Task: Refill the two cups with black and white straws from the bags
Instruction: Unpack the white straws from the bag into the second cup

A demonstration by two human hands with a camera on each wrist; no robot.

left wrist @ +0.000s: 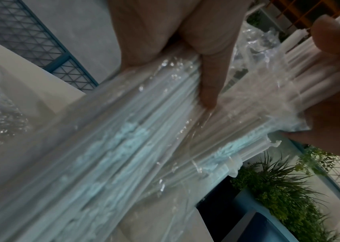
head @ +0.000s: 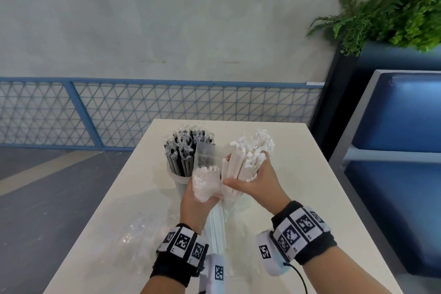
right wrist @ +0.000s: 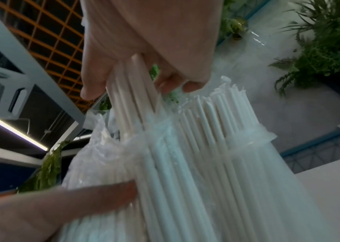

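Two hands work over the cream rectangular table (head: 148, 198). Leftmost lies a crumpled clear plastic bag (head: 140, 234); beyond it a clear plastic cup (head: 177, 180) stands packed with wrapped black straws (head: 181, 153). The left hand (head: 198, 200) grips a clear bag of white paper-wrapped straws (head: 206, 181). Just beside it, the right hand (head: 257, 181) clutches a loose bundle of white straws (head: 248, 157) above the table.

On the table (head: 298, 150) before me, the cup (head: 177, 180) of straws (head: 181, 150) stands at the left. Just right of it my left hand (head: 198, 200) holds the bag (head: 206, 181); my right hand (head: 257, 181) grips another bundle (head: 248, 157) beside it, perhaps over a second cup. An emptied wrapper (head: 140, 229) lies nearer me, leftward.
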